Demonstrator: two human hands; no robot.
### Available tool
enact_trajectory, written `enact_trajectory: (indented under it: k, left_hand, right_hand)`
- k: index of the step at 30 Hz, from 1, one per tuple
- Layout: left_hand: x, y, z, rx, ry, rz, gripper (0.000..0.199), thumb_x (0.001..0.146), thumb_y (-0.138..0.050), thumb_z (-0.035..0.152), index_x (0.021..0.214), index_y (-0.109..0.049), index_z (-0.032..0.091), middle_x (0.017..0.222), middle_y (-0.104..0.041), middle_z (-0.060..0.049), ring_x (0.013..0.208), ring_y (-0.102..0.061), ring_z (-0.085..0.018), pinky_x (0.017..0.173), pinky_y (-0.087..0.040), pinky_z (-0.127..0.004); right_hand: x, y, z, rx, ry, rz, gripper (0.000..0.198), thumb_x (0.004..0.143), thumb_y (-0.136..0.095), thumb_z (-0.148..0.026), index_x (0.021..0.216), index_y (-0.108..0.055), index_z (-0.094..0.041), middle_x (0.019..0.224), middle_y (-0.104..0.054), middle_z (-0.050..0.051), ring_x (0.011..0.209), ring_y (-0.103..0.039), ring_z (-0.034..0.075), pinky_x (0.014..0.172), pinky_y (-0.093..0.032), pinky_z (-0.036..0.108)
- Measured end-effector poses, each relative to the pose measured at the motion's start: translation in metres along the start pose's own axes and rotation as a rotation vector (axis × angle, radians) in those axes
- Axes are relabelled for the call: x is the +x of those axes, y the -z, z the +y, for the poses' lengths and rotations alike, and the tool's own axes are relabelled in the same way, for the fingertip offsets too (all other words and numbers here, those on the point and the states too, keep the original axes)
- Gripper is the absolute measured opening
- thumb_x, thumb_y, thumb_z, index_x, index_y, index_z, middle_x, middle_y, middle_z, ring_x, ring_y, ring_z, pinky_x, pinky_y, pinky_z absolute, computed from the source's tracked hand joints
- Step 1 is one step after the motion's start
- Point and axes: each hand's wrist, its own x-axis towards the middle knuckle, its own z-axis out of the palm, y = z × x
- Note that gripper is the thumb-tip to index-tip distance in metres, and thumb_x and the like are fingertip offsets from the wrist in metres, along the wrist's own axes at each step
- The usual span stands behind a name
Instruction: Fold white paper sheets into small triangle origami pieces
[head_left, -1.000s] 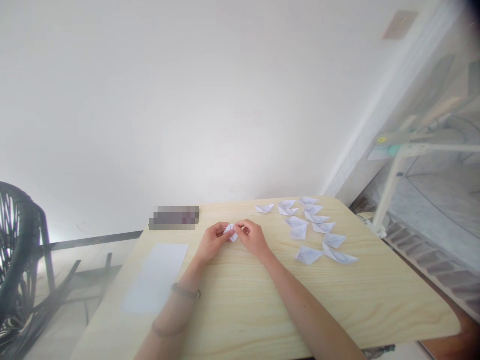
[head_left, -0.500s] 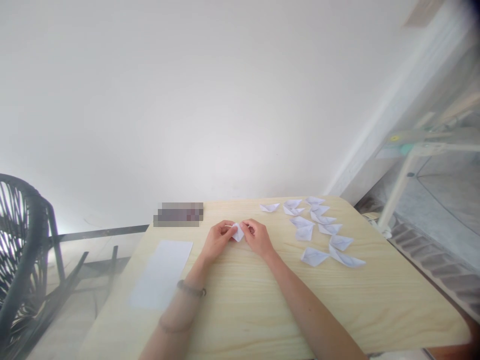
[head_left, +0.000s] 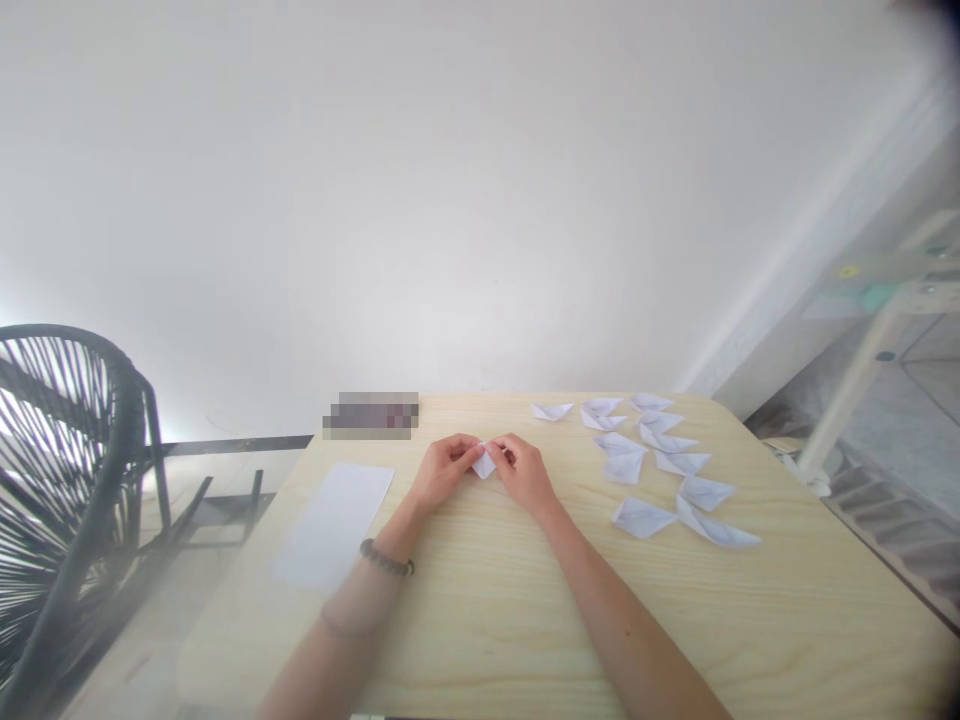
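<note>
A small piece of folded white paper (head_left: pixel 484 464) is pinched between my two hands above the middle of the table. My left hand (head_left: pixel 448 468) grips its left side with thumb and fingers, a dark bead bracelet around the wrist. On the other side, my right hand (head_left: pixel 523 474) closes on the paper's right edge. The fingers of both hands cover much of the paper, and a pointed corner shows below them. To the right lie several folded paper boats (head_left: pixel 641 517), spread in loose groups.
A white sheet stack (head_left: pixel 337 520) lies on the left of the wooden table (head_left: pixel 480 620). A blurred-out dark object (head_left: pixel 373 415) sits at the back left corner. A woven black chair (head_left: pixel 67 480) stands at left, the wall (head_left: pixel 450 200) behind.
The camera view has turned slightly left, so the table contents appear shifted right. Both hands keep hold of the paper, and their fingertips have come closer together over it.
</note>
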Motion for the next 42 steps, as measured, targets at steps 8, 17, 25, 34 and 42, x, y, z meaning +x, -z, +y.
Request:
enact_trajectory:
  k: [8,17,25,34,42]
  left_hand:
    - [0.0009,0.0014,-0.001,-0.03,-0.022,0.061,0.028,0.07,-0.057,0.038,0.08,-0.056,0.012,0.071,-0.061,-0.004,0.066,-0.056,-0.014,0.06,-0.045,-0.025]
    - [-0.0017,0.001,0.0016,0.009,-0.011,0.095,0.027,0.072,-0.054,0.038,0.08,-0.057,0.012,0.073,-0.059,-0.003,0.068,-0.054,-0.013,0.064,-0.044,-0.025]
    - [-0.0012,0.0024,-0.0009,0.066,0.014,0.046,0.028,0.074,-0.052,0.039,0.083,-0.057,0.013,0.075,-0.059,-0.003,0.07,-0.054,-0.014,0.063,-0.045,-0.025]
    - [-0.0005,0.0046,0.0015,0.019,-0.007,-0.005,0.033,0.07,-0.057,0.039,0.09,-0.055,0.013,0.082,-0.06,-0.005,0.075,-0.057,-0.016,0.065,-0.046,-0.028]
    - [0.0008,0.0099,-0.0038,0.054,-0.009,-0.124,0.025,0.066,-0.062,0.029,0.082,-0.052,0.012,0.074,-0.061,-0.004,0.068,-0.058,-0.013,0.066,-0.044,-0.027]
  right_hand:
    - [0.0018,-0.0033,-0.002,-0.003,-0.026,0.018,0.026,0.08,-0.041,-0.038,0.071,-0.053,-0.017,0.061,-0.057,0.001,0.052,-0.05,0.01,0.049,-0.037,0.019]
    - [0.0002,-0.0028,-0.0061,-0.034,-0.03,-0.01,0.029,0.082,-0.035,-0.038,0.069,-0.05,-0.017,0.056,-0.051,-0.001,0.05,-0.044,0.009,0.049,-0.032,0.019]
    - [0.0005,-0.0017,-0.0041,-0.048,-0.046,-0.028,0.03,0.082,-0.035,-0.038,0.069,-0.052,-0.017,0.057,-0.054,-0.001,0.051,-0.046,0.01,0.05,-0.031,0.02]
    - [0.0008,-0.0014,-0.0005,-0.052,-0.026,-0.026,0.031,0.082,-0.035,-0.041,0.069,-0.051,-0.018,0.053,-0.053,-0.001,0.048,-0.047,0.01,0.048,-0.033,0.019]
    - [-0.0001,-0.0016,-0.0011,-0.009,-0.09,-0.019,0.027,0.082,-0.033,-0.043,0.078,-0.046,-0.02,0.045,-0.05,-0.004,0.038,-0.047,0.009,0.042,-0.034,0.018]
